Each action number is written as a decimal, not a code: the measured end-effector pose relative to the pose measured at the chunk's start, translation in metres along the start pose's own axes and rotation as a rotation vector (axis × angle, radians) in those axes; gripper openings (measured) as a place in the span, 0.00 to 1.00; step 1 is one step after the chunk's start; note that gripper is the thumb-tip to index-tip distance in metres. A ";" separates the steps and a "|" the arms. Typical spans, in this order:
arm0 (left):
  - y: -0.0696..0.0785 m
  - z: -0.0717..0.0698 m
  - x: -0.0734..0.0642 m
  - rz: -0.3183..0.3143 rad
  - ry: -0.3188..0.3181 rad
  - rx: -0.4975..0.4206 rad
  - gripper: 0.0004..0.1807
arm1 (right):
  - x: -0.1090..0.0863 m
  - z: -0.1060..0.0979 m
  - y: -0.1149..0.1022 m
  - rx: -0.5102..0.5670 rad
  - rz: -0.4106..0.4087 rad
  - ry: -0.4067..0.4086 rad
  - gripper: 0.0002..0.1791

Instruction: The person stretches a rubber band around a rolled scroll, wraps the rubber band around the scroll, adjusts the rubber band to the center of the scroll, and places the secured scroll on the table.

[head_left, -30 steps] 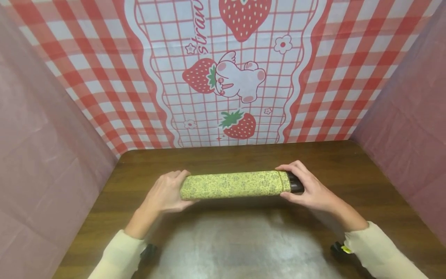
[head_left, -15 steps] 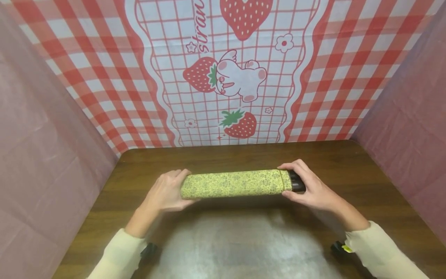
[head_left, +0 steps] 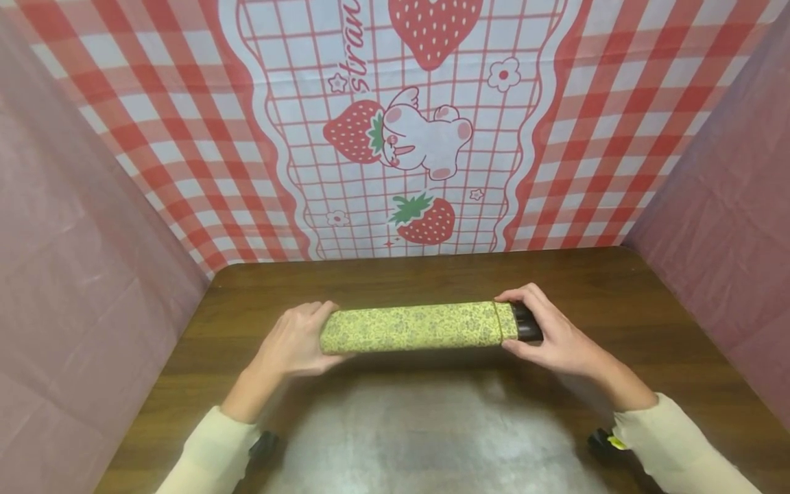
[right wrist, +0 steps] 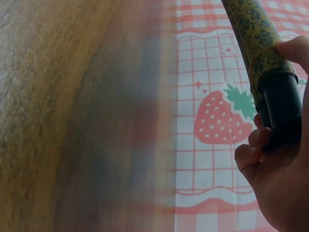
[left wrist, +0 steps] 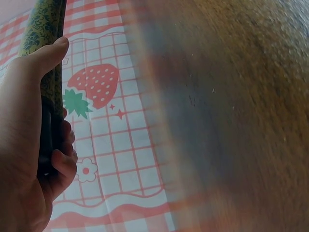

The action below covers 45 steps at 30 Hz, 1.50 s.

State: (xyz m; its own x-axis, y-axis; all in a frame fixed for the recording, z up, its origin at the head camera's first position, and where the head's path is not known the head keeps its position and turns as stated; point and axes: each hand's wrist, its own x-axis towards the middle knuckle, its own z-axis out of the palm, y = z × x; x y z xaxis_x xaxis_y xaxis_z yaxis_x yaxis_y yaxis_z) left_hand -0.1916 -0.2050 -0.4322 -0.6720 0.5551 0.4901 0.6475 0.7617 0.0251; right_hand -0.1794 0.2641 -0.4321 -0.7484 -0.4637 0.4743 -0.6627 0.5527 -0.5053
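A long yellow-green case (head_left: 413, 327) with a dark floral pattern lies crosswise between my two hands, above the table. It has a narrow seam band near its right end. A black ridged end piece (head_left: 528, 324) sticks out there; in the right wrist view it looks like black tubes (right wrist: 282, 96). My left hand (head_left: 302, 341) grips the left end, thumb along the near side. A black end piece (left wrist: 47, 135) shows inside that grip in the left wrist view. My right hand (head_left: 552, 339) holds the right end, fingers over the far edge and thumb at the near edge.
The brown wooden table (head_left: 420, 274) has a bright glare in its middle front. A red-and-white strawberry cloth (head_left: 407, 137) hangs behind it. Pink cloth walls (head_left: 728, 199) stand at both sides. Dark straps (head_left: 264, 446) show by the sleeves.
My right hand and the right end of the case have shifted very slightly to the right. My left hand stays about where it was.
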 end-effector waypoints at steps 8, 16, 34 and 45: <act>0.000 0.001 0.000 -0.002 0.001 -0.005 0.43 | 0.001 0.003 -0.003 -0.027 0.052 0.027 0.41; 0.001 0.000 -0.002 -0.021 -0.016 -0.008 0.43 | 0.001 0.000 -0.003 -0.011 0.015 0.013 0.40; 0.002 -0.002 -0.002 -0.014 -0.007 0.002 0.43 | 0.000 -0.002 -0.004 -0.073 -0.002 -0.013 0.47; 0.003 0.000 -0.001 -0.002 0.008 0.003 0.43 | 0.002 0.002 -0.007 -0.087 0.033 0.056 0.49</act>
State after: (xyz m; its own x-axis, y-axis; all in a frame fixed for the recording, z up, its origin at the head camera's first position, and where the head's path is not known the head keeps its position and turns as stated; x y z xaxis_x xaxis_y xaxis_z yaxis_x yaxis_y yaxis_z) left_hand -0.1893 -0.2034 -0.4330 -0.6706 0.5505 0.4971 0.6446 0.7642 0.0233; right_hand -0.1758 0.2576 -0.4293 -0.7657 -0.4061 0.4988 -0.6306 0.6266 -0.4579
